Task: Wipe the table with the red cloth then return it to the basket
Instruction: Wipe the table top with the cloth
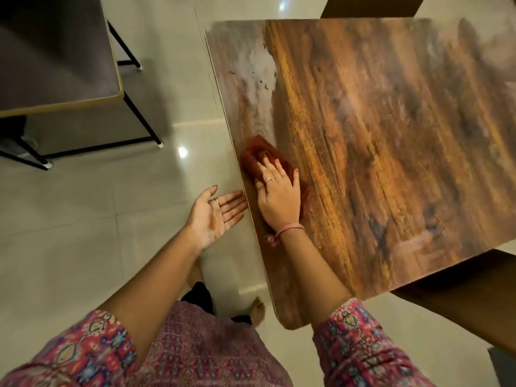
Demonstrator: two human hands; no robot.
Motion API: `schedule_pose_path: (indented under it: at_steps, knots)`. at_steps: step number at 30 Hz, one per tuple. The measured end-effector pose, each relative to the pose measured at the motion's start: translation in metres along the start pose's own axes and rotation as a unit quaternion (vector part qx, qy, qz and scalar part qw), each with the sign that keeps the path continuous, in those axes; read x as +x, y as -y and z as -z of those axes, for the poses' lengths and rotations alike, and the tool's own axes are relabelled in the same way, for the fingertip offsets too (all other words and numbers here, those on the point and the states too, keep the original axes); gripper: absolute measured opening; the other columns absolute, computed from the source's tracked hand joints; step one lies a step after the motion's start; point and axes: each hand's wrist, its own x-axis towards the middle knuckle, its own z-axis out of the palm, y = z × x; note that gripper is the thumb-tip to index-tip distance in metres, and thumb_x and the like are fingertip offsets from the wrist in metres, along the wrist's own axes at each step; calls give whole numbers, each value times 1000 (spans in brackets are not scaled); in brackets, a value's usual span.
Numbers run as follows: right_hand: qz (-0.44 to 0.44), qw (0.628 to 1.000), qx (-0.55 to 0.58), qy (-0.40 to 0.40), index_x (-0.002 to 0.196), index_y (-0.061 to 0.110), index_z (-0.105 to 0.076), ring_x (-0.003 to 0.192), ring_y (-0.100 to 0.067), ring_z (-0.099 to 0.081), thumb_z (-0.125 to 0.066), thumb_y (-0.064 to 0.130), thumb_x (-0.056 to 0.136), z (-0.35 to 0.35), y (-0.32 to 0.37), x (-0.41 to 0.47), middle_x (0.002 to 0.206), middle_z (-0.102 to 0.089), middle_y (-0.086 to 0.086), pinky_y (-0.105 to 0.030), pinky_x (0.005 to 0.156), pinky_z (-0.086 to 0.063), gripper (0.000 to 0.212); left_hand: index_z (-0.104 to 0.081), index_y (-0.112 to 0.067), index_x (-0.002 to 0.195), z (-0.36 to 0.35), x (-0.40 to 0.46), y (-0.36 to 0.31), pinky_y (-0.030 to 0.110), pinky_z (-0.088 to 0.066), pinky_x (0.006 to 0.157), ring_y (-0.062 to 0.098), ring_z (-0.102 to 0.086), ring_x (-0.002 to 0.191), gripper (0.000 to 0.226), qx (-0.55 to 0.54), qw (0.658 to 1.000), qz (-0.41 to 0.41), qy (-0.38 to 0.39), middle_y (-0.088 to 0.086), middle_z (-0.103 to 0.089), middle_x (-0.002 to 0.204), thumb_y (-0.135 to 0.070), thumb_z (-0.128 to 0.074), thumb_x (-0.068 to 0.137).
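The red cloth (255,155) lies on the wooden table (377,129) near its left edge. My right hand (279,194) presses flat on top of the cloth, fingers spread, covering most of it. My left hand (215,216) is held palm up just off the table's left edge, beside the right hand, fingers apart and holding nothing. No basket is in view.
A grey upholstered chair (55,60) with black metal legs stands at the upper left on the glossy tiled floor (111,205). A dark chair (460,300) sits at the table's right near corner, another dark chair (371,5) at the far side. My feet show below.
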Motion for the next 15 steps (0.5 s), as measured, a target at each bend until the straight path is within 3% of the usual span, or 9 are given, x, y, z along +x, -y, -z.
schedule_pose_path:
  at_steps: [9,15]
  knots:
    - [-9,999,32,-3,138,31,-45,142,-14,-26,-46,18,91,2,-4,16,148,-40,8,-50,118,-4,49,-62,-1,108,-1,10,-23,30,-48,87,22,-62,102,60,21,999,46,11,14,-66,110,-46,-24,98]
    - [-2,997,71,3,135,31,-48,142,-13,-27,-49,9,88,10,-6,79,146,-43,9,-50,117,-4,52,-63,2,106,-1,18,-35,31,-50,82,24,-64,99,62,48,995,82,-6,18,-66,108,-46,-24,98]
